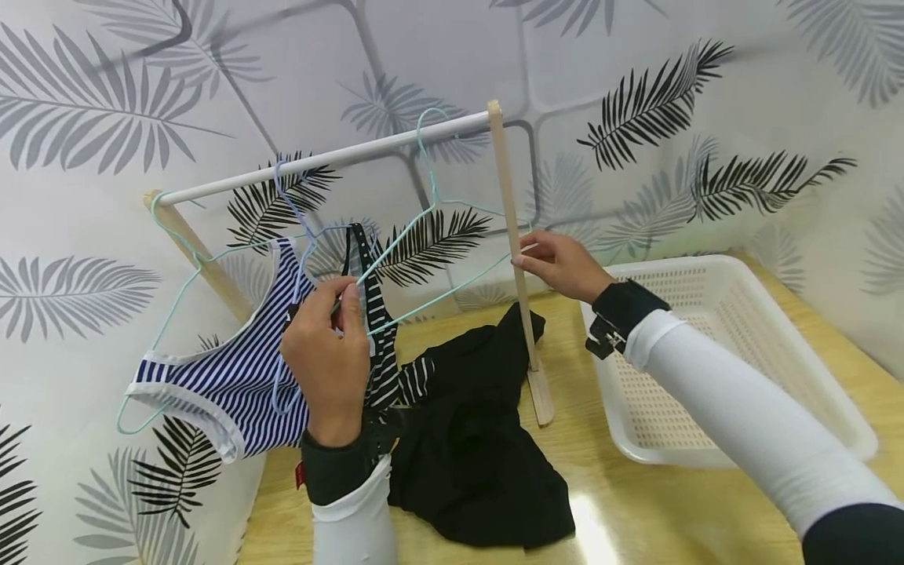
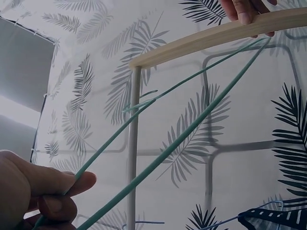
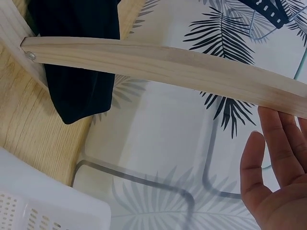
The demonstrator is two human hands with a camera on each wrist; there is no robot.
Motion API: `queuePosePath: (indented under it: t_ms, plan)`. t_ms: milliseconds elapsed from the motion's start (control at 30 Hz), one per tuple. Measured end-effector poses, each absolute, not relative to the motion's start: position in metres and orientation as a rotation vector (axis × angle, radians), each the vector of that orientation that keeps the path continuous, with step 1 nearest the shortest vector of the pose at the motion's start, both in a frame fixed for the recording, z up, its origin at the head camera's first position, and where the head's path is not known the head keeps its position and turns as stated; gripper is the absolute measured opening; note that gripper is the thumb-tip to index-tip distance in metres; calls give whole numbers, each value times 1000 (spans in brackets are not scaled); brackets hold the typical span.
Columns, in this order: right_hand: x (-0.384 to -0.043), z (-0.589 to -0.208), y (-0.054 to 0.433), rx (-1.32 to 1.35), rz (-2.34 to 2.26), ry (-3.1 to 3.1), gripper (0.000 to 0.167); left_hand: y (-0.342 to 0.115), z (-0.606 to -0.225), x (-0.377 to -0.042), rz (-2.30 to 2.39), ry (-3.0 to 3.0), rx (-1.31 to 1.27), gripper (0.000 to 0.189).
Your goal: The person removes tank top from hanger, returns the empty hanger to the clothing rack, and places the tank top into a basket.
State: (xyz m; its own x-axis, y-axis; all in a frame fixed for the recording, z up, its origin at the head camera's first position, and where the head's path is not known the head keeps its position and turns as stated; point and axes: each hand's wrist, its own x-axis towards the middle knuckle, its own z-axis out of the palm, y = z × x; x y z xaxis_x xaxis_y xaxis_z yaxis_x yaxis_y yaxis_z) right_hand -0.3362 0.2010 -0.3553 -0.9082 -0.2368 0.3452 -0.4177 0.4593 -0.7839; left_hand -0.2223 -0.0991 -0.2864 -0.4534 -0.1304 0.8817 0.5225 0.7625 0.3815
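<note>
My left hand (image 1: 328,353) pinches the left end of a mint green clothes hanger (image 1: 398,239) between thumb and fingers. No garment is on this hanger, and its hook meets the white rod (image 1: 339,159) of a small clothes rack. At the hanger's other end, my right hand (image 1: 565,263) holds the corner beside the rack's wooden post (image 1: 510,188); its fingertips touch the post in the right wrist view. A blue-and-white striped tank top (image 1: 233,377) hangs on another green hanger at left. Behind my left hand, a black garment with white stripes (image 1: 381,345) hangs from a blue hanger (image 1: 286,192).
A black cloth garment (image 1: 480,447) lies crumpled on the wooden table (image 1: 600,502) below the rack. To the right stands a white plastic basket (image 1: 706,263) with perforated walls. A leaf-patterned curtain (image 1: 636,47) rises behind the rack.
</note>
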Motion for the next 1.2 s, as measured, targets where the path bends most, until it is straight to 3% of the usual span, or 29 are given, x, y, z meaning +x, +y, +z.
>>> queuePosePath:
  t_ms: [1200]
  plan:
    - [-335,-354,199,528,1425,-2561,35,-107,-320,-237,-811,-2099,-339,17]
